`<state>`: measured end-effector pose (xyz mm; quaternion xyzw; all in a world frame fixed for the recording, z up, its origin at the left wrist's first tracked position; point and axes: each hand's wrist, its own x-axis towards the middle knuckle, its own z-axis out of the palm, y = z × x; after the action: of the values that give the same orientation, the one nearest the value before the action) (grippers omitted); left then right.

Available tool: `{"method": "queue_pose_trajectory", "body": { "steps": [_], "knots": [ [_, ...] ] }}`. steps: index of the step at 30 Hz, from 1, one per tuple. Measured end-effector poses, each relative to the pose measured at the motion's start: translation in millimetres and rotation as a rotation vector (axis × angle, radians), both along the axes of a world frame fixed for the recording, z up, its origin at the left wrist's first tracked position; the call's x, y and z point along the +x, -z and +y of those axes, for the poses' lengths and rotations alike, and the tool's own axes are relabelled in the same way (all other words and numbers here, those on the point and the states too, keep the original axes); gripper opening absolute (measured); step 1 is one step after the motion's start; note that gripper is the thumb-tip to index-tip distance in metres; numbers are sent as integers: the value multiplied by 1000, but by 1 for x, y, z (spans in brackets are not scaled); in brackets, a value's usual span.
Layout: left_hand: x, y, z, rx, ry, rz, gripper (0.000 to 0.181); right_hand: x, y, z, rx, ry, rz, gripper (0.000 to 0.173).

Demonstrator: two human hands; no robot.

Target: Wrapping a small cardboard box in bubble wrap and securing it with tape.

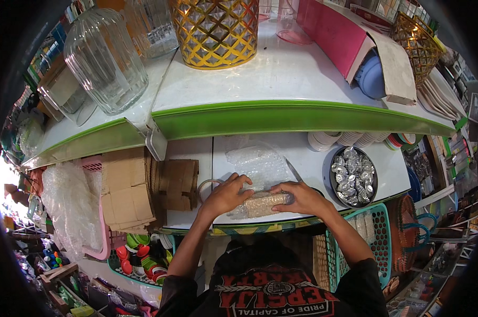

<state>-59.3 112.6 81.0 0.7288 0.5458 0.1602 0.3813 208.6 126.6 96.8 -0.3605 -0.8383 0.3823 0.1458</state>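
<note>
A bundle in bubble wrap, brownish inside, lies near the front edge of the white lower shelf. My right hand grips its right end, thumb on the near side. At its upper left side is my left hand, fingers bent and thumb at the wrap; whether it grips is unclear. A loose sheet of bubble wrap spreads out beyond the bundle. The blade of a knife or scissors points away beside my right hand, its handle hidden. Behind my left hand, a roll of tape is partly covered.
A round dark bowl of silvery foil-like pieces stands right, near stacked white cups. Folded cardboard is at left. Overhead juts the upper shelf's green edge, bearing a glass jar. A teal basket stands low right.
</note>
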Motion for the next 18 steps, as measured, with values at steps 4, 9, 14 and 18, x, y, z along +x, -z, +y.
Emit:
{"method": "queue_pose_trajectory", "body": {
  "steps": [4, 9, 14, 18],
  "knots": [
    [1, 2, 10, 67, 10, 81, 28, -1, 6, 11, 51, -39, -11, 48],
    [13, -25, 1, 266, -150, 66, 20, 0, 11, 20, -5, -8, -24, 46],
    [28, -26, -43, 536, 135, 170, 36, 0, 12, 27, -46, -30, -76, 49],
    [31, -4, -55, 581, 159, 295, 55, -1, 10, 27, -81, -15, -92, 52]
  ]
}}
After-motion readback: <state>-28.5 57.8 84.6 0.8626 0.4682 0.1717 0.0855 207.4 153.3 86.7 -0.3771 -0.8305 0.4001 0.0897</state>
